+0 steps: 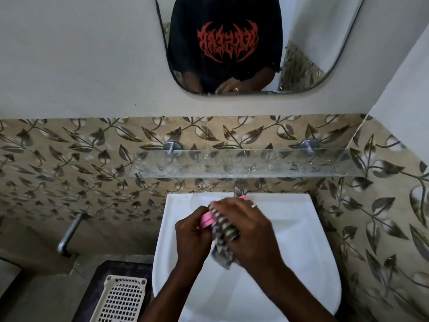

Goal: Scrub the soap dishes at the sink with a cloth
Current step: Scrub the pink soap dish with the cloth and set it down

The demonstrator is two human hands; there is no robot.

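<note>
1. While the left hand curls its fingers round one end of a pink soap dish, it holds the dish above the white sink, just in front of the tap.
2. The right hand (a ring on one finger) grips a striped cloth and presses it onto the dish. Hand and cloth hide most of the dish.
3. The cloth's loose end hangs below the right hand, over the basin.
4. A glass shelf is fixed to the leaf-patterned tiles above the sink. Higher up, a mirror reflects a dark shirt with red print.
5. At lower left, a white perforated tray lies on a dark surface beside the sink, below a metal pipe on the wall.
</note>
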